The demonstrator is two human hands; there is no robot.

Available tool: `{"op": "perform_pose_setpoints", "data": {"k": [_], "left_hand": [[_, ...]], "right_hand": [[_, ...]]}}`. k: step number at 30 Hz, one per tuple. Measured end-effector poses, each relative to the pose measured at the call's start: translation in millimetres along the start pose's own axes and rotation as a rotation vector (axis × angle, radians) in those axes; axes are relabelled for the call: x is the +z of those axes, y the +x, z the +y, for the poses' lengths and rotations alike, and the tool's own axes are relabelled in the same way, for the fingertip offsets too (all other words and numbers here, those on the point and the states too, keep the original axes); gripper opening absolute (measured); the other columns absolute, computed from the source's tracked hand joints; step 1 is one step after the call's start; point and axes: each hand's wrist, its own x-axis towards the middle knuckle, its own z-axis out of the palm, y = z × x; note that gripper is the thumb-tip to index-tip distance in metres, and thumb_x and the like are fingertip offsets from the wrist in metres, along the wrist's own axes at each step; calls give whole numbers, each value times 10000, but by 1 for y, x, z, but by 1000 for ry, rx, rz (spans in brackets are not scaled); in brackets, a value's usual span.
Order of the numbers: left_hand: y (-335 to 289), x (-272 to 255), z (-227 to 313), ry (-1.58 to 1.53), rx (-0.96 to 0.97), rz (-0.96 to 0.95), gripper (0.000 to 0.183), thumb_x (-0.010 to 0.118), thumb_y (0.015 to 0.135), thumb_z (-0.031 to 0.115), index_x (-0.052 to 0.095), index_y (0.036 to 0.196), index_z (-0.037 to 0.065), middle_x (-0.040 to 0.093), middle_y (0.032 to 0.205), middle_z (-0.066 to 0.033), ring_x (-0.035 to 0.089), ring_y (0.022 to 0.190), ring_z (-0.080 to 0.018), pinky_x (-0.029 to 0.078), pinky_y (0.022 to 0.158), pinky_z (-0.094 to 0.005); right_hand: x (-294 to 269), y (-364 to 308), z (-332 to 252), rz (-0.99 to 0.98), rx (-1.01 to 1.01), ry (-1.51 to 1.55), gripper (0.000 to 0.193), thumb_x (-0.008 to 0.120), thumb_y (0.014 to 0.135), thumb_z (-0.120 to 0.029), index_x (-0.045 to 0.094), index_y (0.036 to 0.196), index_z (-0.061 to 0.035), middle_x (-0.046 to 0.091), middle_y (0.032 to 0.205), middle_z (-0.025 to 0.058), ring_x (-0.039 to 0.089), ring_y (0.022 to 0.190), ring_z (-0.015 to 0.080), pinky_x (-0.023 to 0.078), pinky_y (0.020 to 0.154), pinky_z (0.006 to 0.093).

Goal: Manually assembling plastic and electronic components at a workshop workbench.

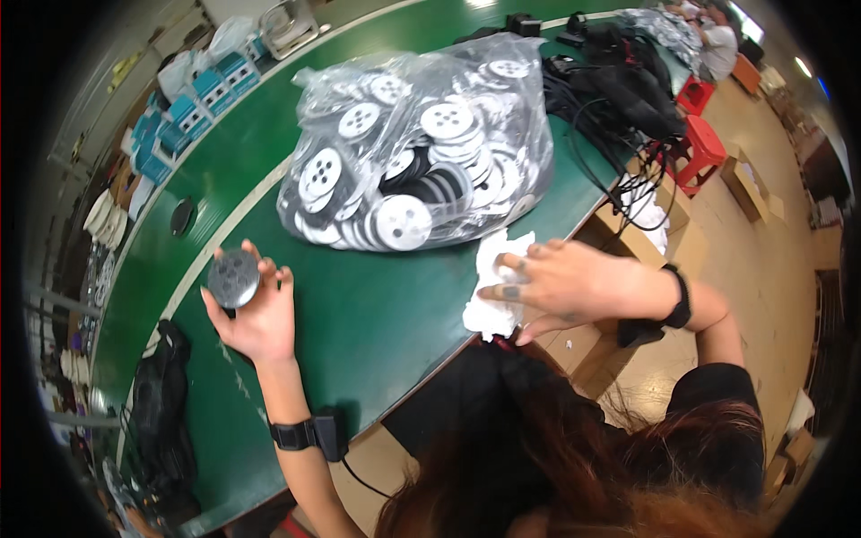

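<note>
My left hand (pixel 260 314) is raised over the left part of the green table, palm up. Its fingers curl round a dark grey, shiny disc (pixel 235 279) with several holes in its face. At the table's near edge my right hand (pixel 565 285) has its fingers bent over a crumpled white cloth (pixel 493 300), gripping it. Just beyond both hands sits a large clear plastic bag (pixel 359 148), full of white and black discs with holes. The bag gapes toward me, and dark discs show inside.
The green table (pixel 350 314) curves along a pale line. Black bundles and cables (pixel 619 90) lie at the far right, above open cardboard boxes (pixel 668 233) and red stools (pixel 700 148). Blue-white boxes (pixel 211 90) stand at far left. A black item (pixel 161 403) lies near left.
</note>
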Motion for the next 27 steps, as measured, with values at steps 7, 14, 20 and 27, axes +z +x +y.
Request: {"op": "perform_pose_setpoints", "data": {"k": [7, 14, 20, 27], "left_hand": [[-16, 1, -4, -15, -47, -21, 521, 534, 837, 431, 410, 1288, 202, 447, 1218, -118, 485, 905, -223, 363, 802, -383], [-16, 4, -4, -9, -38, -28, 530, 534, 834, 434, 398, 1292, 203, 440, 1214, -114, 485, 891, -222, 363, 801, -379], [-17, 1, -3, 47, -38, -46, 554, 551, 828, 392, 395, 1315, 178, 421, 1228, -136, 474, 912, -216, 346, 811, -357], [-16, 1, -1, 2, -42, -32, 576, 580, 813, 385, 393, 1317, 177, 416, 1239, -135, 467, 911, -216, 348, 816, -359]], "right_hand": [[47, -10, 6, 436, -56, 758, 320, 514, 895, -250, 475, 1108, -14, 473, 979, 91, 528, 884, 222, 434, 753, 345], [-14, -10, -38, 1088, -698, 1891, 231, 534, 855, -107, 419, 1036, -23, 507, 997, 136, 513, 872, 143, 414, 793, 257], [-53, -3, -95, 1146, -1121, 1820, 147, 517, 871, -167, 460, 927, -43, 545, 863, 196, 563, 736, 229, 462, 698, 261], [-51, -9, -76, 927, -1231, 1736, 243, 598, 842, -225, 461, 1014, -122, 604, 860, 159, 621, 716, 354, 523, 681, 455]]}}
